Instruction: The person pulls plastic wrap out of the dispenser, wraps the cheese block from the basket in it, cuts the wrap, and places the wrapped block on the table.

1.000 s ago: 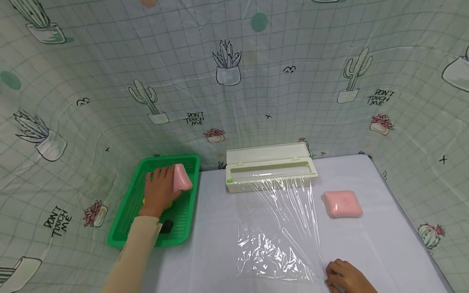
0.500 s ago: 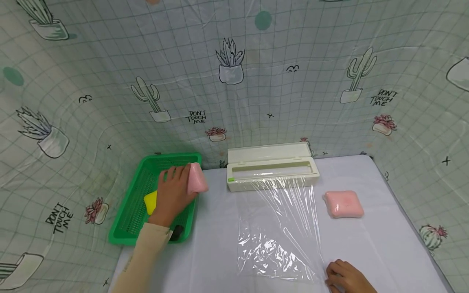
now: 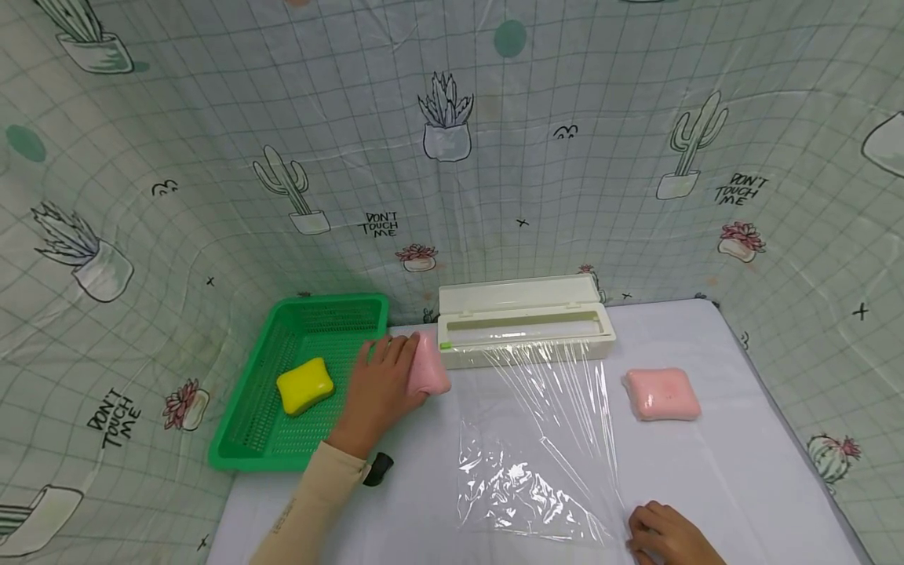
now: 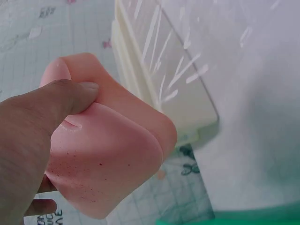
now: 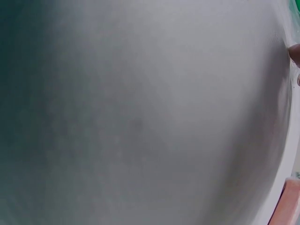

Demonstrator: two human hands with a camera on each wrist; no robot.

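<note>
In the head view my left hand (image 3: 381, 384) grips a pink bar of soap (image 3: 428, 365) beyond the basket's right rim, in front of the dispenser's left end. The left wrist view shows the thumb pressed on the soap bar (image 4: 108, 154); most other fingers are hidden behind it. A sheet of cling film (image 3: 537, 463) lies drawn out from the white dispenser box (image 3: 526, 357). At the sheet's near right corner, my right hand (image 3: 671, 535) rests with curled fingers and appears to pinch the film's edge. Only a fingertip (image 5: 294, 54) shows in the right wrist view.
A green basket (image 3: 229, 463) stands at the left with a yellow soap bar (image 3: 305, 386) in it. Another pink soap bar (image 3: 662, 394), shiny as if wrapped, lies right of the film. The dispenser's lid (image 3: 519, 295) is raised. A patterned curtain (image 3: 537, 180) surrounds the table.
My left hand has lifted the pink soap bar out of the basket and carried it right, towards the dispenser. The yellow soap bar has come into full view. My right hand has stayed put.
</note>
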